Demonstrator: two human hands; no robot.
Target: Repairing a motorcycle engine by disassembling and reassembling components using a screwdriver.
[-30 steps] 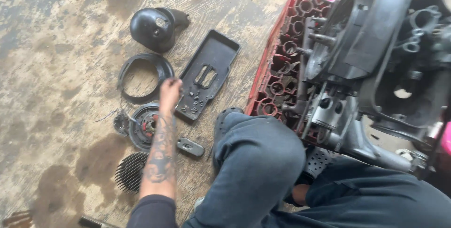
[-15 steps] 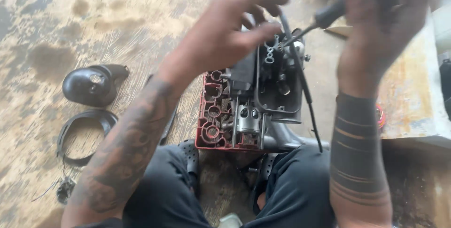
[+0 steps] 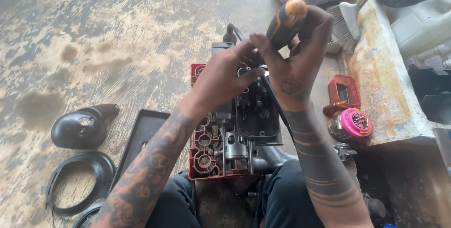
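Observation:
My right hand [image 3: 300, 63] grips a screwdriver [image 3: 285, 19] by its black and orange handle, shaft pointing down into a black motorcycle headlight housing [image 3: 256, 115]. That housing rests on a red plastic crate [image 3: 204, 148] between my knees. My left hand [image 3: 225, 77] reaches over the housing, fingertips touching the screwdriver shaft near the right hand. Where the tip sits is hidden behind the hands.
On the floor at left lie a black domed cover [image 3: 82, 127], a black ring [image 3: 80, 181] and a flat black panel [image 3: 141, 136]. At right are a red tin [image 3: 345, 91], a pink-topped part [image 3: 354, 122], a brush [image 3: 347, 23] and a rusty raised slab [image 3: 390, 82].
A second ago my left hand reached to parts on the floor at left. Now both hands are together over the housing, and the view has shifted right and closer.

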